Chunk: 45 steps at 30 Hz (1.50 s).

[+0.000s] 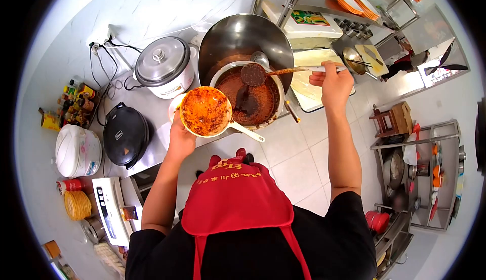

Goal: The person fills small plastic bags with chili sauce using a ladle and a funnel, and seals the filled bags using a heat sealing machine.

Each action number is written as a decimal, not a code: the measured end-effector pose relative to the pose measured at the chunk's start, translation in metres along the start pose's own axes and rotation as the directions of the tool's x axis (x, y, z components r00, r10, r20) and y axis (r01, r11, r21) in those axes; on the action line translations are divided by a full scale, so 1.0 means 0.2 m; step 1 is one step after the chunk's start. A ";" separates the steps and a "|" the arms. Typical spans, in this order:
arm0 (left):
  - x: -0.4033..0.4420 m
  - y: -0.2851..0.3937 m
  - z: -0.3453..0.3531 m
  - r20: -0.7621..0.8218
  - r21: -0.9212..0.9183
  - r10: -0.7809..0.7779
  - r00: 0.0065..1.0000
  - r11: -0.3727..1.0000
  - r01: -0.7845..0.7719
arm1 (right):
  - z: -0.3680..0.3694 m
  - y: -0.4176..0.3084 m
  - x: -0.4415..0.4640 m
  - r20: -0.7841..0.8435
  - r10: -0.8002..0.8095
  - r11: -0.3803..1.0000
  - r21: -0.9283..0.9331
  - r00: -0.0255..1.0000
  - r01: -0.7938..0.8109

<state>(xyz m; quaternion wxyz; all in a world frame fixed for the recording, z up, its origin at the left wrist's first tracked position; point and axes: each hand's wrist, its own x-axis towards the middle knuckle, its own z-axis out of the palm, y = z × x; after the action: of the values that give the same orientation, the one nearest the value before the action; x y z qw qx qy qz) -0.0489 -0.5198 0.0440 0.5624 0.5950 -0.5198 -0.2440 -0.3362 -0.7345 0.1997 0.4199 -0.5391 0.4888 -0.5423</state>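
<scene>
My left hand (180, 137) grips the side of a cream-coloured dipper (205, 112), whose handle points to the lower right. Orange-red oily sauce with dark bits coats its inside. In my right hand (334, 83) is the end of a long-handled ladle (252, 74); its bowl is full of dark, grainy sauce. That ladle hangs over a metal pot (280, 90) of dark red-brown sauce, partly covered by the dipper. The pot sits in or against a large, deep steel vessel (243, 34). A second, round metal ladle (259, 58) lies at the pot's far rim.
To the left stand a rice cooker (164, 67), a black electric griddle (125, 134), a white cooker (77, 150) and a scale (110, 211). Sauce bottles (76, 100) fill the corner. Metal shelving (324, 4) rises behind; a rack (420, 174) stands at right.
</scene>
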 end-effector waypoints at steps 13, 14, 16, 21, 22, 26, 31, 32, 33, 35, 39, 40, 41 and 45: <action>-0.01 -0.09 0.05 -0.021 -0.092 -0.041 0.999 0.995 0.039 | -0.02 0.48 -0.09 0.012 0.204 0.976 -0.083 0.979 -0.202; 0.00 -0.11 0.06 -0.011 -0.073 -0.007 1.000 0.997 0.006 | -0.03 0.49 -0.10 -0.014 0.219 0.973 -0.074 0.976 -0.219; 0.00 -0.12 0.07 -0.013 -0.089 -0.026 1.000 0.996 0.025 | -0.04 0.44 -0.10 -0.030 0.220 0.975 -0.027 0.975 -0.221; 0.05 -0.10 0.11 -0.009 -0.118 -0.082 0.997 0.990 0.080 | -0.07 0.10 0.00 -0.042 0.105 0.994 0.044 0.994 -0.103; 0.06 -0.07 0.12 -0.017 -0.123 -0.079 0.997 0.989 0.076 | -0.07 0.00 0.01 -0.031 0.074 0.996 0.047 0.997 -0.072; 0.11 -0.02 0.13 -0.015 -0.090 -0.030 0.999 0.996 0.029 | -0.03 -0.32 0.02 0.037 -0.033 0.999 0.040 0.999 0.032; 0.13 0.03 0.09 0.041 0.038 0.019 0.999 0.999 -0.020 | 0.08 -0.46 -0.12 0.136 -0.060 0.997 0.049 0.989 0.053; 0.13 0.05 0.09 0.016 -0.040 -0.003 1.000 0.999 0.004 | 0.10 -0.44 -0.16 0.171 -0.089 0.995 0.061 0.981 0.080; 0.13 0.07 0.09 -0.012 -0.118 -0.025 1.000 0.993 0.023 | 0.12 -0.43 -0.21 0.208 -0.121 0.991 0.076 0.971 0.107; 0.13 0.09 0.07 -0.043 -0.132 -0.020 0.999 0.991 0.014 | 0.14 -0.43 -0.33 0.236 -0.204 0.979 0.069 0.950 0.193; 0.15 0.09 0.03 -0.053 -0.230 -0.046 0.997 0.973 0.033 | 0.10 -0.38 -0.48 0.331 -0.544 0.826 0.052 0.771 0.561; 0.16 0.09 0.01 -0.028 -0.149 -0.041 0.999 0.988 0.036 | 0.07 -0.38 -0.50 0.380 -0.673 0.698 0.039 0.635 0.715; 0.17 0.10 0.00 0.001 -0.067 -0.038 0.999 0.997 0.038 | 0.06 -0.39 -0.52 0.380 -0.678 0.693 0.046 0.629 0.719; 0.20 0.17 -0.01 -0.092 0.008 0.077 0.993 0.997 -0.077 | -0.03 -0.42 -0.56 0.421 -0.859 0.322 0.006 0.289 0.947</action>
<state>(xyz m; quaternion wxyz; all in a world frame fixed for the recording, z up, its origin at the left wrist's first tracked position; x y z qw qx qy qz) -0.0462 -0.5486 0.0873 0.5934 0.5864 -0.5164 -0.1934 -0.3282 -0.6095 0.2638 0.0445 -0.8538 0.0735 -0.5134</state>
